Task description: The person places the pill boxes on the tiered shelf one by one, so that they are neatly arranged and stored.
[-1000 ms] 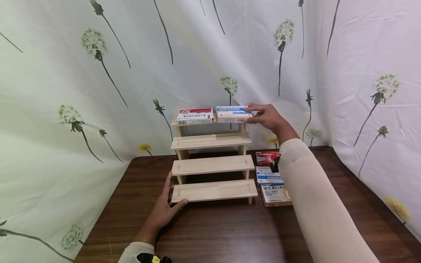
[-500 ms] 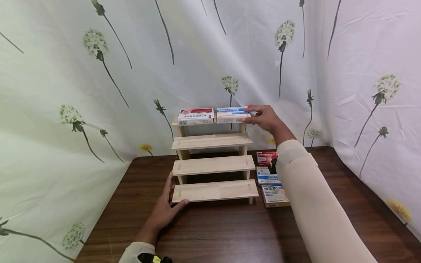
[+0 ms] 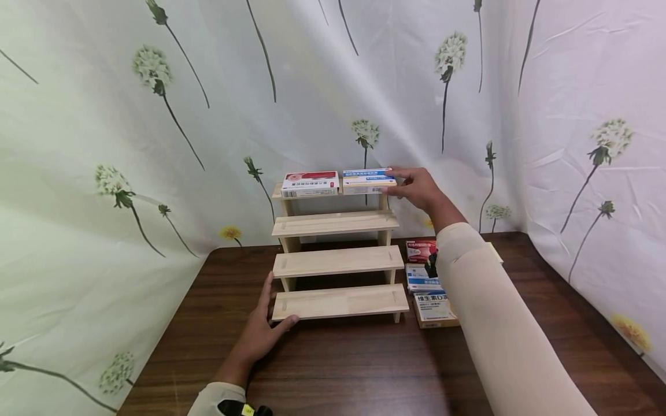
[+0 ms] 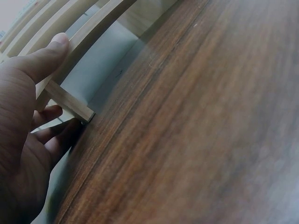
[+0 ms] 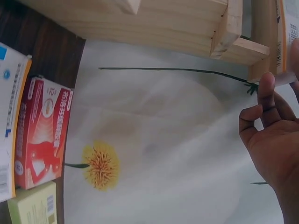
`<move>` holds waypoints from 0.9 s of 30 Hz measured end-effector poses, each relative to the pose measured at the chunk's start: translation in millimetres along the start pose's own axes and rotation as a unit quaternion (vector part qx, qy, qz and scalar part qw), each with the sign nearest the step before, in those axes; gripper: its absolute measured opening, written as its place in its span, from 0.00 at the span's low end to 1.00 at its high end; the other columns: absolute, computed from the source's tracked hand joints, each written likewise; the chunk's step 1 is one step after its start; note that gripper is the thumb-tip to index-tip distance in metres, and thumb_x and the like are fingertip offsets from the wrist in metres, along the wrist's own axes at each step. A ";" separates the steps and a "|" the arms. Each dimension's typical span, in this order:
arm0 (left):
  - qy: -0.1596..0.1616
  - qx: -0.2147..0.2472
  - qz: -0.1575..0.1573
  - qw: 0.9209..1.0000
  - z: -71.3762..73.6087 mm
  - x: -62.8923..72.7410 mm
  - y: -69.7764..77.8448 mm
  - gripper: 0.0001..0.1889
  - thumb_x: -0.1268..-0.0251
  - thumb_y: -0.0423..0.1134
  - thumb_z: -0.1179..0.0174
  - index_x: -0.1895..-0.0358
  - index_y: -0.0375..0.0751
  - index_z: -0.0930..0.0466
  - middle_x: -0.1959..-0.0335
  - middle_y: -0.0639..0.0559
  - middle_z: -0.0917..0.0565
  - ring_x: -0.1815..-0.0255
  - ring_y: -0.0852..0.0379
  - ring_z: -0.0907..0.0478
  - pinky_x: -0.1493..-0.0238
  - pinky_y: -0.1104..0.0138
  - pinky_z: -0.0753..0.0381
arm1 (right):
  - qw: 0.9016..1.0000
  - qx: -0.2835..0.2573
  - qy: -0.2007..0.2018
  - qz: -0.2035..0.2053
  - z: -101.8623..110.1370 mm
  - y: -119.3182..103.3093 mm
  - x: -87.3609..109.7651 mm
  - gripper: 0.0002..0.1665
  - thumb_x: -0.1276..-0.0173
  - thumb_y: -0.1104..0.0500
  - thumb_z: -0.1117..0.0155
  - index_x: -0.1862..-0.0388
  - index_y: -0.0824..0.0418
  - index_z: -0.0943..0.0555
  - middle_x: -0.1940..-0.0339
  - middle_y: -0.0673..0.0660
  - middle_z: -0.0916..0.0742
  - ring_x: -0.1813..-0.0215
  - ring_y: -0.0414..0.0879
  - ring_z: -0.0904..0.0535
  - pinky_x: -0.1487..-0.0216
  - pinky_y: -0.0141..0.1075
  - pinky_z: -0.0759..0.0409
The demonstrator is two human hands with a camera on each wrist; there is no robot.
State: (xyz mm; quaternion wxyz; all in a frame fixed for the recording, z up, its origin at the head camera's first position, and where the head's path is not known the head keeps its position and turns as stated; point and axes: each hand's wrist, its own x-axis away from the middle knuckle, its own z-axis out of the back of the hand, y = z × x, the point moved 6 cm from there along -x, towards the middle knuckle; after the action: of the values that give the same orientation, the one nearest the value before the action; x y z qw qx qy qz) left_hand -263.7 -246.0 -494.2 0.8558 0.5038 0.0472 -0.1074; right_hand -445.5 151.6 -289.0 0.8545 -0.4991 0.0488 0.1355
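A four-step wooden display rack (image 3: pixel 338 263) stands on the table. My left hand (image 3: pixel 262 329) holds its bottom step at the left end; in the left wrist view the thumb (image 4: pixel 53 51) lies on the step's front edge and the other fingers are curled behind it. My right hand (image 3: pixel 418 188) pinches the right end of a blue-and-white medicine box (image 3: pixel 366 182) on the top step, thumb in front and fingers on top. Left of that box, a red-and-white medicine box (image 3: pixel 310 184) lies flat on the same step. In the right wrist view the pinched box (image 5: pixel 282 42) is partly cut off.
Right of the rack lie a red medicine box (image 3: pixel 420 251), a blue-and-white box (image 3: pixel 422 278) and a white-and-orange box (image 3: pixel 434 309). The right sleeve partly covers them. A pale green box (image 5: pixel 35 205) sits beside the red one. A flower-printed curtain (image 3: pixel 312 86) hangs behind the dark table (image 3: pixel 338 370).
The blue-and-white box has shifted slightly left and settled on the top step, with my right hand still on it. The left hand keeps its place on the rack.
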 end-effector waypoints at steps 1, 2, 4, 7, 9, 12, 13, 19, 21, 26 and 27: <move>0.001 -0.001 -0.001 1.000 0.1 0.0 -0.3 0.62 0.28 0.45 0.24 0.09 0.71 0.67 0.22 0.31 0.28 0.31 0.35 0.16 0.38 0.51 0.14 | 1.000 0.001 0.000 0.001 0.0 -0.1 0.0 0.34 0.24 0.55 0.23 0.21 0.51 0.20 0.12 0.55 0.28 0.54 0.47 0.22 0.56 0.32 0.20; 0.001 -0.001 -0.002 1.000 0.1 0.0 -0.5 0.62 0.28 0.44 0.24 0.09 0.70 0.67 0.22 0.31 0.28 0.31 0.35 0.17 0.38 0.50 0.14 | 1.000 0.003 0.000 0.002 0.0 0.3 -0.4 0.35 0.24 0.55 0.23 0.21 0.50 0.21 0.13 0.57 0.26 0.54 0.48 0.21 0.56 0.33 0.20; 0.002 -0.001 -0.005 1.000 0.2 -0.1 -1.1 0.62 0.28 0.44 0.24 0.09 0.70 0.68 0.22 0.31 0.28 0.30 0.35 0.17 0.37 0.49 0.14 | 1.000 0.007 -0.001 0.004 0.3 0.3 0.0 0.36 0.24 0.55 0.23 0.19 0.50 0.23 0.16 0.59 0.24 0.54 0.51 0.18 0.55 0.34 0.21; 0.003 -0.001 -0.007 1.000 0.2 -0.3 -2.0 0.62 0.27 0.44 0.24 0.09 0.71 0.68 0.22 0.31 0.27 0.30 0.35 0.17 0.36 0.47 0.15 | 1.000 0.011 0.001 0.008 1.7 0.5 1.4 0.38 0.24 0.55 0.23 0.18 0.50 0.24 0.18 0.61 0.22 0.54 0.50 0.15 0.54 0.35 0.20; 0.003 -0.002 -0.008 1.000 0.1 -0.5 -2.6 0.62 0.27 0.44 0.24 0.09 0.71 0.68 0.22 0.32 0.27 0.30 0.35 0.17 0.36 0.47 0.15 | 1.000 0.012 0.005 0.011 3.3 0.5 2.9 0.37 0.24 0.55 0.23 0.18 0.50 0.23 0.19 0.61 0.21 0.56 0.48 0.15 0.54 0.34 0.20; 0.002 -0.002 -0.010 1.000 0.3 -0.7 -3.2 0.62 0.27 0.44 0.24 0.09 0.72 0.68 0.22 0.31 0.27 0.30 0.35 0.17 0.36 0.47 0.15 | 1.000 0.005 0.013 0.013 5.9 0.9 5.4 0.35 0.24 0.55 0.24 0.20 0.51 0.21 0.21 0.62 0.18 0.57 0.45 0.16 0.55 0.33 0.19; 0.002 -0.002 -0.011 1.000 0.4 -0.7 -3.4 0.62 0.27 0.44 0.24 0.09 0.72 0.68 0.22 0.31 0.28 0.30 0.35 0.18 0.36 0.47 0.15 | 1.000 0.004 0.015 0.013 6.7 1.0 6.8 0.35 0.24 0.54 0.24 0.20 0.51 0.21 0.23 0.62 0.17 0.57 0.45 0.16 0.55 0.33 0.18; 0.002 0.000 -0.014 1.000 2.1 -1.2 -3.7 0.62 0.27 0.43 0.24 0.09 0.73 0.68 0.21 0.31 0.28 0.29 0.34 0.18 0.35 0.48 0.16 | 1.000 -0.001 0.024 0.003 12.5 6.2 13.7 0.34 0.23 0.51 0.24 0.21 0.52 0.20 0.23 0.63 0.17 0.53 0.50 0.15 0.51 0.34 0.19; 0.002 -0.001 -0.014 1.000 2.3 -1.2 -3.4 0.62 0.27 0.43 0.24 0.09 0.72 0.68 0.21 0.31 0.28 0.29 0.35 0.18 0.36 0.48 0.15 | 1.000 -0.001 0.029 0.002 15.5 9.4 15.9 0.33 0.22 0.51 0.25 0.22 0.53 0.19 0.21 0.62 0.18 0.54 0.47 0.13 0.51 0.35 0.19; 0.001 -0.002 -0.010 1.000 1.0 -0.8 -3.2 0.62 0.28 0.45 0.24 0.09 0.73 0.67 0.22 0.33 0.27 0.30 0.36 0.17 0.36 0.48 0.15 | 0.999 0.014 0.040 0.013 24.4 17.4 25.3 0.29 0.21 0.49 0.27 0.25 0.54 0.17 0.17 0.59 0.22 0.58 0.41 0.13 0.55 0.37 0.22; 0.001 -0.003 -0.011 1.000 0.8 -0.6 -3.2 0.62 0.28 0.45 0.24 0.09 0.72 0.67 0.22 0.33 0.27 0.30 0.36 0.17 0.36 0.49 0.15 | 0.999 0.016 0.041 0.017 26.3 19.1 27.7 0.29 0.21 0.49 0.27 0.25 0.55 0.17 0.17 0.59 0.22 0.59 0.41 0.13 0.55 0.37 0.22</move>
State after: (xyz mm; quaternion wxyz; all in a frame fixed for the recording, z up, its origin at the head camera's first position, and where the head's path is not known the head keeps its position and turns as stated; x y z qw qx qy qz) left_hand -265.1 -248.1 -496.5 0.8561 0.5008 0.0541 -0.1157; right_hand -425.6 188.3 -298.0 0.8573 -0.4895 0.0942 0.1286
